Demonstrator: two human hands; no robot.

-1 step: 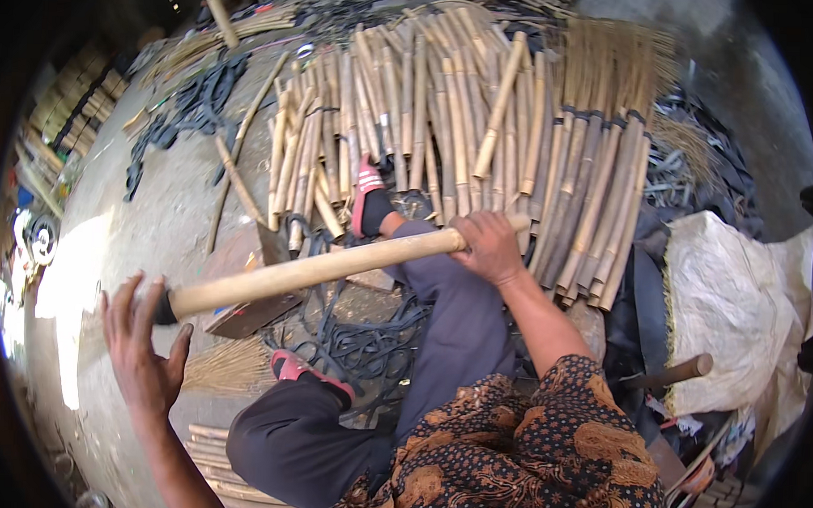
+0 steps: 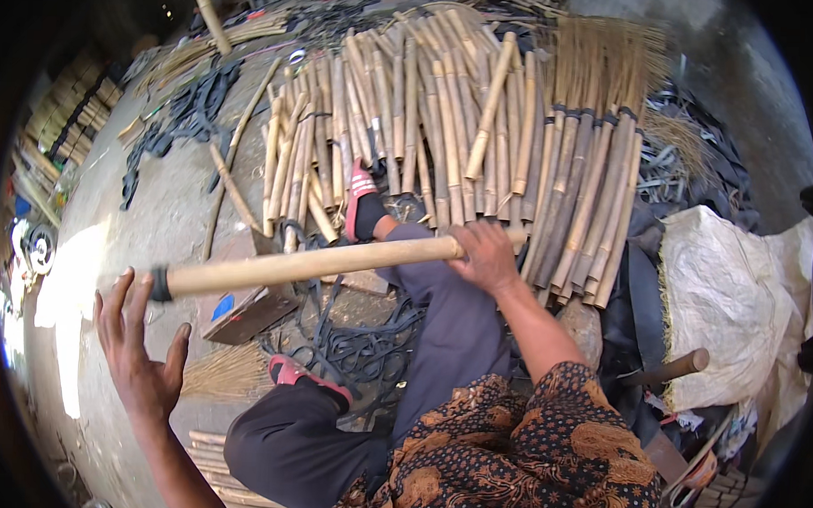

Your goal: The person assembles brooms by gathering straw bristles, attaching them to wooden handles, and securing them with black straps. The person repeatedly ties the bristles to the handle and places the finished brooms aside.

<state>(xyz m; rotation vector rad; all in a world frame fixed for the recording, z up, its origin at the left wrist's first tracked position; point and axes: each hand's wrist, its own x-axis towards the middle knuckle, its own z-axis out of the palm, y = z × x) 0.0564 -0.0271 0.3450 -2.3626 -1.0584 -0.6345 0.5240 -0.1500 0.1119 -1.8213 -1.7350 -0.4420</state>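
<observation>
Bamboo pole [image 2: 317, 264] lies gripped in the right hand [image 2: 485, 257], its black-banded end just beside the open, empty left hand [image 2: 139, 352]; apparently no bristles fitted yet, unlike the finished brooms [image 2: 598, 162].

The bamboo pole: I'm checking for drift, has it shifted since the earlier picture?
No. The bamboo pole lies as before across the wooden block, right hand gripping it.

We see one big white sack [image 2: 727, 301] lying on the floor at our right, beside the sticks.
</observation>
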